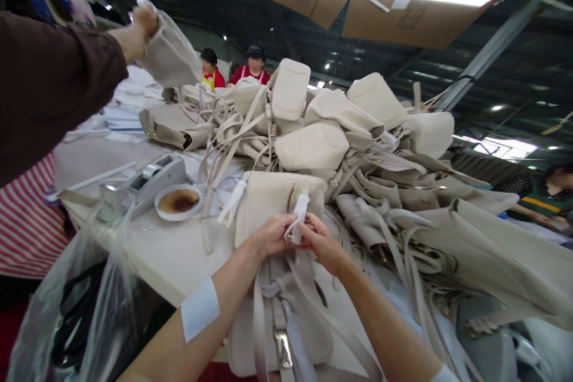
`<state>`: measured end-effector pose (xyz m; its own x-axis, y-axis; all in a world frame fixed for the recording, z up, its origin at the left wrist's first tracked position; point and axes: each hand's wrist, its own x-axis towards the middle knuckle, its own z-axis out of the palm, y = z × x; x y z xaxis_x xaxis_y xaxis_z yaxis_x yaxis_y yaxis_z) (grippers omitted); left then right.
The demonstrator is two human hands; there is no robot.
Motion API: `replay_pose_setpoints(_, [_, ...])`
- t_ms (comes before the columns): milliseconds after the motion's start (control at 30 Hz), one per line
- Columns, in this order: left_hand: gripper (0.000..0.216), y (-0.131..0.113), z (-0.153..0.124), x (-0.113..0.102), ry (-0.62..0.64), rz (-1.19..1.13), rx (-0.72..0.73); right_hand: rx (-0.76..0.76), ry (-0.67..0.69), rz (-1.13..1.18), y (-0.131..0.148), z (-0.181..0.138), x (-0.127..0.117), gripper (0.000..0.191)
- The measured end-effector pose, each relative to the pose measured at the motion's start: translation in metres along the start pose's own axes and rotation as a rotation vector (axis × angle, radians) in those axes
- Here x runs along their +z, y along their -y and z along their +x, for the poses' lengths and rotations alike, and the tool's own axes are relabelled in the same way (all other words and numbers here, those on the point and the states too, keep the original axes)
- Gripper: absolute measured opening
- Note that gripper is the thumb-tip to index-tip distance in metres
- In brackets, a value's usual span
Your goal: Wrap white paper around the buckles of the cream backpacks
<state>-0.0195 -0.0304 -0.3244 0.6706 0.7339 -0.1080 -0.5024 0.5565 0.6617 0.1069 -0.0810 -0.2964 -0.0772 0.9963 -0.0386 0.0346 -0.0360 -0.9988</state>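
A cream handbag (268, 203) lies in front of me on the table, its straps trailing toward me. My left hand (271, 236) and my right hand (320, 242) meet at its near edge. Both pinch a small white wrapping strip (299, 212) that stands up from the bag's metal fitting. A second cream bag (282, 322) with a gold buckle lies under my forearms. A white band sits on my left forearm.
A big heap of cream bags (358, 125) fills the table's middle and right. A tape dispenser (147, 182) and a white dish of brown glue (179, 200) stand at left. A co-worker's arm (67, 77) lifts a bag at top left. A plastic bag (85, 304) hangs at lower left.
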Motion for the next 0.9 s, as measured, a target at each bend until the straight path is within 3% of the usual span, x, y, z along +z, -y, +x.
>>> replay_pose_setpoints(100, [0.015, 0.0, 0.0, -0.001, 0.019, -0.004, -0.005, 0.077, 0.113, 0.106, 0.003, -0.007, -0.01, 0.051])
replay_pose_setpoints(200, [0.019, 0.002, -0.002, -0.003, 0.072, -0.013, 0.035, 0.023, 0.015, 0.029, 0.0, -0.005, -0.011, 0.059])
replay_pose_setpoints(333, [0.03, 0.007, -0.003, -0.009, 0.092, -0.03, 0.102, -0.076, -0.096, -0.123, -0.004, 0.006, 0.002, 0.044])
replay_pose_setpoints(500, [0.042, 0.009, 0.0, -0.013, 0.022, 0.026, 0.174, -0.152, -0.19, -0.271, -0.008, 0.019, 0.015, 0.029])
replay_pose_setpoints(567, [0.046, 0.01, 0.0, -0.013, -0.042, 0.092, 0.21, -0.145, -0.12, -0.243, -0.004, 0.02, 0.012, 0.027])
replay_pose_setpoints(667, [0.048, 0.013, 0.002, -0.011, -0.105, 0.211, 0.278, 0.005, 0.177, -0.049, 0.006, 0.019, 0.004, 0.028])
replay_pose_setpoints(733, [0.045, 0.014, 0.003, -0.009, -0.108, 0.287, 0.319, 0.077, 0.251, 0.037, 0.011, 0.02, 0.001, 0.03])
replay_pose_setpoints(833, [0.037, 0.013, 0.0, -0.004, -0.105, 0.307, 0.338, 0.057, 0.056, -0.052, 0.012, 0.027, 0.006, 0.042])
replay_pose_setpoints(900, [0.028, 0.01, -0.007, 0.0, -0.116, 0.213, 0.269, 0.033, -0.076, -0.121, 0.01, 0.033, 0.014, 0.043])
